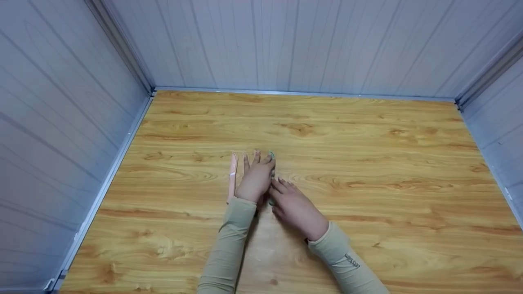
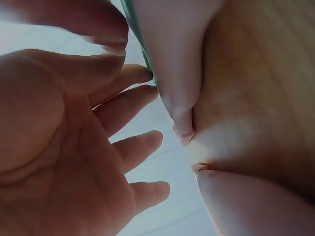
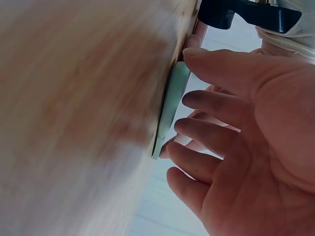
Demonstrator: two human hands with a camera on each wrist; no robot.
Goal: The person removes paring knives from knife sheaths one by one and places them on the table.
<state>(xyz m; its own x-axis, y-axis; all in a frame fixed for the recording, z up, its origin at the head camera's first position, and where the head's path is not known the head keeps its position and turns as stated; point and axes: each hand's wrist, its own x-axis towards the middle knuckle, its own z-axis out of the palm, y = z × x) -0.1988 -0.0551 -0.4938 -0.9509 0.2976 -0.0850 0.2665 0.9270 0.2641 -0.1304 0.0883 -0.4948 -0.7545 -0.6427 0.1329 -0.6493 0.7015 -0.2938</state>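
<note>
On the wooden table, a slim pink strip-like item with a white mark lies just left of my left hand. That hand is over the table, palm down, fingers spread and fairly straight. A slim green item lies by both hands; its far tip shows beside the left index finger. My right hand rests against its right side, fingers relaxed and extended. In the left wrist view, two pink items lie close together, with a green edge beside one. Their exact kind is unclear, and my hands hide most of the green item.
The wood-grain table is bordered by pale panel walls at the back and both sides, with a metal strip along the rear edge. A dark wrist device shows on the other wrist.
</note>
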